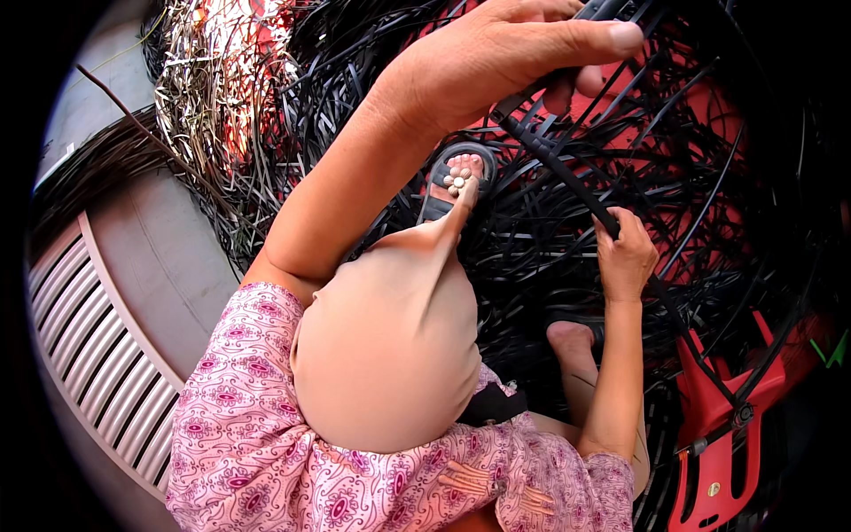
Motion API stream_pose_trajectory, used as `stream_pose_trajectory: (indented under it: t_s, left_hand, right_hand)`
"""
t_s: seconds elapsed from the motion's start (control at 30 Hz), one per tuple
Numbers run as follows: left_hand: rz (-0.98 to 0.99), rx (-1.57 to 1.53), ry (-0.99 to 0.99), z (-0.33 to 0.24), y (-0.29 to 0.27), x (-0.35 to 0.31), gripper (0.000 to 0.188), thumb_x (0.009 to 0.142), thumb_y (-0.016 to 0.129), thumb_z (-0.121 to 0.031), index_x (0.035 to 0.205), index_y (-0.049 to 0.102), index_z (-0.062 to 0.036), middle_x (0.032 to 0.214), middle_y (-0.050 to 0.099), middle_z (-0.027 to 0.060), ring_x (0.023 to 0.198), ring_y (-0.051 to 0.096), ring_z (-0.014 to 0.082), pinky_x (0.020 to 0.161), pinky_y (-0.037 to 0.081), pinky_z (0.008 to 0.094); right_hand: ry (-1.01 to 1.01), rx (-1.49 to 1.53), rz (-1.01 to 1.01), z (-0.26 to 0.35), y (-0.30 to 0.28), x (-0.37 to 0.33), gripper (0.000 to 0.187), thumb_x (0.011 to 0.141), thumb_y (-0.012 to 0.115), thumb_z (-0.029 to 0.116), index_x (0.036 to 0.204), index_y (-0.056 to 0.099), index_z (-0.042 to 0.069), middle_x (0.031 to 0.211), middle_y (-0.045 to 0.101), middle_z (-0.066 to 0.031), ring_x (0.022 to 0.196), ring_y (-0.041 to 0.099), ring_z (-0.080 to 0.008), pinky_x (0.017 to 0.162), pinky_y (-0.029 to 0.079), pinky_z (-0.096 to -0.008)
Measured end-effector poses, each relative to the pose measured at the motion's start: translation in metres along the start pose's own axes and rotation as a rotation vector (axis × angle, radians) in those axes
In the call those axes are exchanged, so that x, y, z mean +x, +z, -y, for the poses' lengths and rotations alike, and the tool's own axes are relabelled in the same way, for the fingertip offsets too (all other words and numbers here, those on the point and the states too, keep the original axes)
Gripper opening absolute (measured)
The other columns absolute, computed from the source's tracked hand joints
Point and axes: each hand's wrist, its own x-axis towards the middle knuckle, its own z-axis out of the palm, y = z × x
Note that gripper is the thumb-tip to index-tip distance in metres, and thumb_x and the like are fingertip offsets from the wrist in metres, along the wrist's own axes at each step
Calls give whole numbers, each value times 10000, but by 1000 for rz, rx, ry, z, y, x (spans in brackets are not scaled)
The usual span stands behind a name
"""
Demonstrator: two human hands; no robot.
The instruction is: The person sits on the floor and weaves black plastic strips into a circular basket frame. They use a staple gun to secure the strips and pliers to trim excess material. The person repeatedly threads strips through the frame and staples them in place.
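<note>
At the top edge, my left hand [505, 53] is closed, its thumb stretched over a bundle of dark grey and black plastic strips [612, 11]. Part of that bundle is cut off by the frame. Lower and to the right, my right hand [628, 253] pinches a long black strip [554, 161]. This strip slants from beneath my left hand down through my right fingers. It carries on toward a red plastic frame [720, 465] with long slots, where a dark round fitting [743, 413] sits.
A tangled heap of black strips [523, 257] covers the red ground [709, 115] around my sandalled foot [461, 173]. More strips pile up at the upper left [222, 115]. On the left stands a pale slatted bench [106, 346] beside grey paving [168, 257].
</note>
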Motion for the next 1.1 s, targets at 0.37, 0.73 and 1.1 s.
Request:
stream_pose_trajectory:
  t_s: [0.37, 0.73, 1.1]
  left_hand:
    - [104, 463, 643, -134, 94, 8, 392, 912, 680, -394, 842, 655, -10, 666, 599, 17, 635, 598, 80, 571, 483, 235]
    - [-168, 192, 596, -210, 114, -9, 382, 920, 655, -318, 613, 569, -108, 500, 472, -17, 433, 394, 101, 430, 288, 314]
    - [-230, 68, 485, -154, 97, -62, 310, 922, 690, -211, 677, 560, -71, 582, 485, -23, 490, 439, 68, 451, 356, 254]
  right_hand:
    - [-224, -95, -402, 12, -243, -3, 201, 750, 785, 70, 902, 655, 53, 790, 639, -85, 695, 636, -269, 626, 495, -339]
    - [-354, 31, -428, 74, -387, 18, 156, 805, 777, 89, 834, 652, 1, 647, 528, -40, 585, 465, -80, 552, 417, -255]
    - [-266, 24, -239, 96, -361, -10, 173, 747, 813, 112, 816, 685, 20, 608, 579, -36, 561, 532, -84, 532, 418, -270]
